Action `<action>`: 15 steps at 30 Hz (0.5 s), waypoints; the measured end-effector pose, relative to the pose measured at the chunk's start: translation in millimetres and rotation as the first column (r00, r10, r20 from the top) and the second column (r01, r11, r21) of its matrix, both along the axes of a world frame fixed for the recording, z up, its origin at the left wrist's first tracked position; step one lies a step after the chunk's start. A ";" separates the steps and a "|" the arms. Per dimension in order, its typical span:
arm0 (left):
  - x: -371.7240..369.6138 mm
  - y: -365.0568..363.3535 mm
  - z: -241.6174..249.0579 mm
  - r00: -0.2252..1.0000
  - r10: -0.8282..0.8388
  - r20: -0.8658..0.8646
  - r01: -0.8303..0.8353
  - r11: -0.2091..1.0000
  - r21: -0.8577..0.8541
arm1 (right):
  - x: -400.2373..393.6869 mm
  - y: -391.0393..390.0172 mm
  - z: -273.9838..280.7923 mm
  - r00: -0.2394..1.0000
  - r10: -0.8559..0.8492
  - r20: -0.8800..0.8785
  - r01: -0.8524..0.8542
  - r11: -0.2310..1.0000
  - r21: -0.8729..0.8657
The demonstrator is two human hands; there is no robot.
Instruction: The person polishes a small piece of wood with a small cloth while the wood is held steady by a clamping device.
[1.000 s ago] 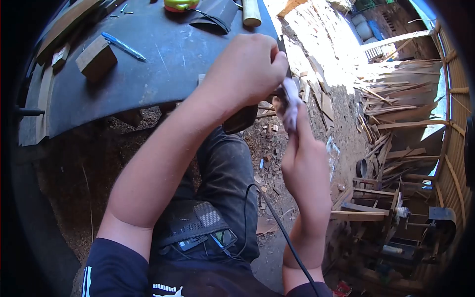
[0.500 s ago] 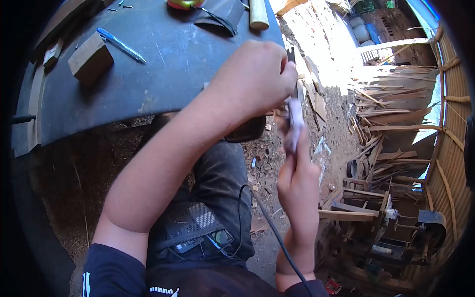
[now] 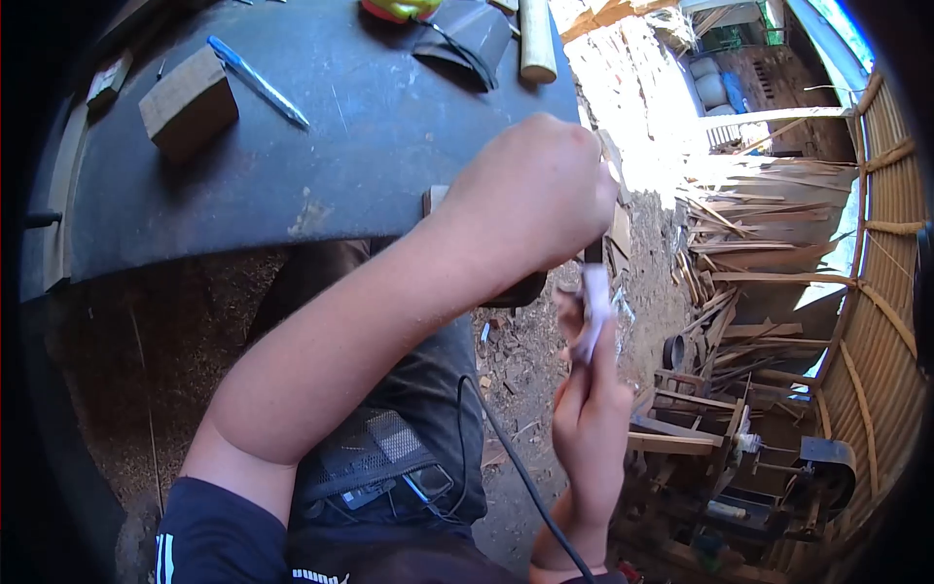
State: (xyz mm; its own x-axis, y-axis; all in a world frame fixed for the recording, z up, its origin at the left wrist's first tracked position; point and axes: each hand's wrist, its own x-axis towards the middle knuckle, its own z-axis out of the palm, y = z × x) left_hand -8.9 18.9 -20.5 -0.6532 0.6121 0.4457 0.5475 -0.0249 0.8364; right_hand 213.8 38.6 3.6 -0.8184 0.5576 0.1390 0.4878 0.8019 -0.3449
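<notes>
My left hand (image 3: 545,190) is a closed fist near the right edge of the dark table, wrapped round one end of a narrow dark strip (image 3: 594,250). Lower down, my right hand (image 3: 593,399) pinches a pale cloth or paper (image 3: 595,302), which lies against the strip's lower part. The pale piece and the fingertips round it are blurred. What the strip is cannot be made out, as my left fist covers its upper end.
On the dark table (image 3: 321,165) are a wooden block (image 3: 190,105), a blue pen (image 3: 258,83), a wooden handle (image 3: 536,44) and a dark folded piece (image 3: 467,39). A black cable (image 3: 516,457) crosses my lap. Wood strips (image 3: 769,224) and a machine (image 3: 769,477) stand to the right.
My right hand and the pale piece have moved down, away from the table. My left fist has shifted slightly right and down. The view has shifted a little.
</notes>
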 end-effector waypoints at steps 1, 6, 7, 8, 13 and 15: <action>2.0 -0.5 -0.4 1.000 -0.004 0.028 0.004 1.000 0.000 | -19.7 7.9 4.3 0.994 -0.068 0.090 0.068 0.998 0.003; -4.6 -4.2 1.9 0.995 -0.012 0.098 0.004 0.997 0.083 | -19.5 7.7 7.4 0.985 -0.127 0.119 0.132 0.991 -0.028; -4.3 -5.5 3.0 0.996 -0.021 0.092 0.018 0.999 0.030 | -10.1 3.6 7.4 0.997 -0.050 0.063 0.051 0.999 -0.008; -4.9 -6.5 4.6 0.999 -0.017 0.047 0.015 0.999 0.039 | -0.4 -0.6 7.3 0.999 0.030 0.011 -0.030 0.999 0.018; 0.4 2.8 -1.2 0.999 -0.014 0.042 0.013 0.999 0.033 | -38.8 10.9 9.4 0.976 -0.125 0.177 0.115 0.991 0.065; 0.7 -1.0 2.6 0.995 -0.031 0.096 0.029 0.999 0.024 | -40.9 9.8 0.8 0.976 -0.145 0.163 0.125 0.984 0.127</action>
State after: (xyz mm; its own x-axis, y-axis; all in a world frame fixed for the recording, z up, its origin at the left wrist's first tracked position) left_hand -8.3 17.9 -17.9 -0.6755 0.6222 0.3957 0.4630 -0.0598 0.8843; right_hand 172.8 48.4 4.4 -0.7538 0.6530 0.0731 0.6380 0.7540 -0.1562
